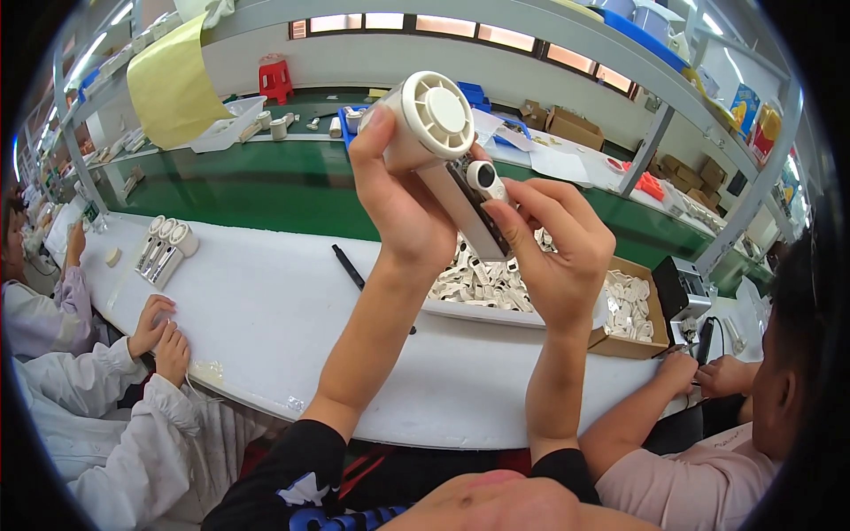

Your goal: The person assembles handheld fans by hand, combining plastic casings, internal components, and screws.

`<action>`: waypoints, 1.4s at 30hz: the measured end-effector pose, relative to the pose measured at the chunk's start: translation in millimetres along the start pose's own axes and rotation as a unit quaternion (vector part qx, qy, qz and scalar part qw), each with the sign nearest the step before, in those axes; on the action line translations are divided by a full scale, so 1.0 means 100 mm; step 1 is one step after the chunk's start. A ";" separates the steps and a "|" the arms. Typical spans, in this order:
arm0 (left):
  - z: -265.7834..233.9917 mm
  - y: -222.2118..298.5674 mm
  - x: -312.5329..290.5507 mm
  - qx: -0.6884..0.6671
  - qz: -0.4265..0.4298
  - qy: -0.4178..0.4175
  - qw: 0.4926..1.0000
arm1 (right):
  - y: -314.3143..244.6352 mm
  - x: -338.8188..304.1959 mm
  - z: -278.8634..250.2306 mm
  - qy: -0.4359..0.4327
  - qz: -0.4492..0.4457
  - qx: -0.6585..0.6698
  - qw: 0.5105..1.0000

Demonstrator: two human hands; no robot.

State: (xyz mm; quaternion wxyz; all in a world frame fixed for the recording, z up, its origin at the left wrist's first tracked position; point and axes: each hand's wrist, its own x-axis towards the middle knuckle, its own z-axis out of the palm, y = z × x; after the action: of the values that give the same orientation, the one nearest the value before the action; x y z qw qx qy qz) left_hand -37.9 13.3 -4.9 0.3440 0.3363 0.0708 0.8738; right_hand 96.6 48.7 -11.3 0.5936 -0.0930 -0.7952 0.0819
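Fan (434, 146), white and hand-sized, is held up above the tabletop (443, 389), its round grille tilted toward my camera. From here I judge it light and stiff, with smooth, slightly slippery plastic; the dark strip exposed along the handle looks like the delicate part, so I would grip the handle's outer sides or the head's solid rim. My left hand (398, 208) is curled around it, thumb along the head. My right hand (567, 239) has thumb and fingers pinched nearly closed on a small white piece (492, 188) with a dark oval face, right at the handle; whether the two touch, I cannot tell. That piece seems light, hard and easily dropped, best taken by its edges. Beneath, a shallow white tray (482, 312) is heaped with small white parts (478, 281), and beside it a cardboard box (629, 346) holds more pale pieces (627, 305).
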 end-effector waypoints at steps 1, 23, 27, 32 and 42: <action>0.03 0.00 -0.01 0.000 0.000 0.001 1.000 | 0.03 0.00 0.01 0.006 -0.007 0.005 1.000; -0.17 -0.10 0.16 0.095 0.074 0.049 0.992 | 0.04 -0.05 0.05 0.029 -0.057 -0.005 0.998; -0.36 0.23 0.18 0.095 -0.008 -0.067 0.993 | 0.16 -0.03 0.25 0.050 -0.042 0.101 0.993; -0.12 0.12 0.07 0.152 0.022 -0.035 0.988 | 0.13 -0.08 0.18 0.076 -0.034 0.083 0.993; -0.26 0.19 0.10 0.109 0.014 -0.110 0.988 | 0.08 -0.14 0.30 0.084 -0.040 0.102 0.990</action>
State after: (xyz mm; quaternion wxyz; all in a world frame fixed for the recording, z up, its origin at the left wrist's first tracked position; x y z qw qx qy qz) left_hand -70.2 8.4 -13.0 0.2988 0.4670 0.1222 0.8232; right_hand 72.0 52.2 -34.7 0.6673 -0.0068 -0.7332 0.1307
